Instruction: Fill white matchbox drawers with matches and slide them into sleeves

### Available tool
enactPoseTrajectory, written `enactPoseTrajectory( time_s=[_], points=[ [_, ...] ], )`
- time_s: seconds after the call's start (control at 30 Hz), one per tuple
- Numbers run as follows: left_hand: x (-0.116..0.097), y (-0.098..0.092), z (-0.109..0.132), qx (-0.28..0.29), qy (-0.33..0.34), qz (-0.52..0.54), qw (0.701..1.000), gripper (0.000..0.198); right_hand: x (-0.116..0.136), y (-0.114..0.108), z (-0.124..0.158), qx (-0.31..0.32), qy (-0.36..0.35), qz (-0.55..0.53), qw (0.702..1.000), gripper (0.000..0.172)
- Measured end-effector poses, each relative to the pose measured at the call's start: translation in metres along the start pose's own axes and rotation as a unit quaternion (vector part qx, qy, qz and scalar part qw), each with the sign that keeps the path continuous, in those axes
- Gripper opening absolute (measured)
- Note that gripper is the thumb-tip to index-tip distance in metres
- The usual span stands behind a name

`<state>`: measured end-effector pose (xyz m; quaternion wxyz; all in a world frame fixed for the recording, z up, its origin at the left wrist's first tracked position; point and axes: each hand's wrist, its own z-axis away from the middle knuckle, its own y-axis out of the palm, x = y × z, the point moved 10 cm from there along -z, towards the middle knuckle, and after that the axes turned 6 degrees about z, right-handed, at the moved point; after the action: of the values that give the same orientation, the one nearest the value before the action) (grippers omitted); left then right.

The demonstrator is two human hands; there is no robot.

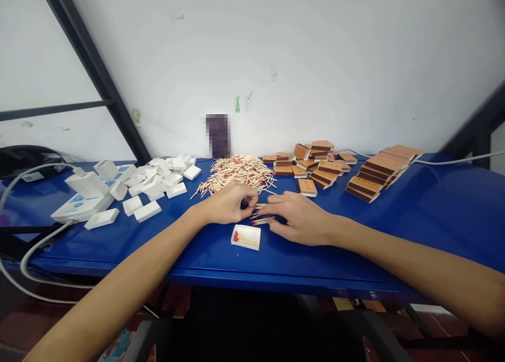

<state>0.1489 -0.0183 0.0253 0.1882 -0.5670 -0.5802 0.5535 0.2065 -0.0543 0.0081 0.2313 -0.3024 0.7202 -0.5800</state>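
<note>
My left hand point(229, 204) and my right hand point(298, 217) meet over the blue table point(434, 214), fingers curled around a small bundle of red-tipped matches point(259, 214) lying between them. Just in front of the hands sits an open white matchbox tray point(246, 237) with a few matches in it. Behind the hands lies a big loose pile of matches point(240, 171).
Empty white trays point(158, 183) are heaped at the left, beside white boxes and a cable. Brown matchbox sleeves point(315, 162) and a stacked row of them point(379, 172) lie at the back right. A white wall stands behind the table.
</note>
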Motion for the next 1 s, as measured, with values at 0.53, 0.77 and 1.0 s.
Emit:
enactPoseTrajectory(
  time_s=[0.53, 0.77, 1.0],
  points=[
    [-0.008, -0.013, 0.002, -0.033, 0.006, -0.028, 0.999, 0.007, 0.001, -0.01, 0.003, -0.044, -0.008, 0.031, 0.998, 0.035],
    [0.0, -0.009, 0.005, 0.013, -0.016, -0.044, 0.999, 0.024, -0.005, -0.006, 0.0, -0.067, -0.025, -0.062, 0.995, 0.033],
    [0.0, -0.005, 0.005, 0.007, -0.019, 0.011, 1.0, 0.014, -0.013, 0.001, -0.01, -0.096, -0.022, -0.106, 0.989, 0.014]
  ],
)
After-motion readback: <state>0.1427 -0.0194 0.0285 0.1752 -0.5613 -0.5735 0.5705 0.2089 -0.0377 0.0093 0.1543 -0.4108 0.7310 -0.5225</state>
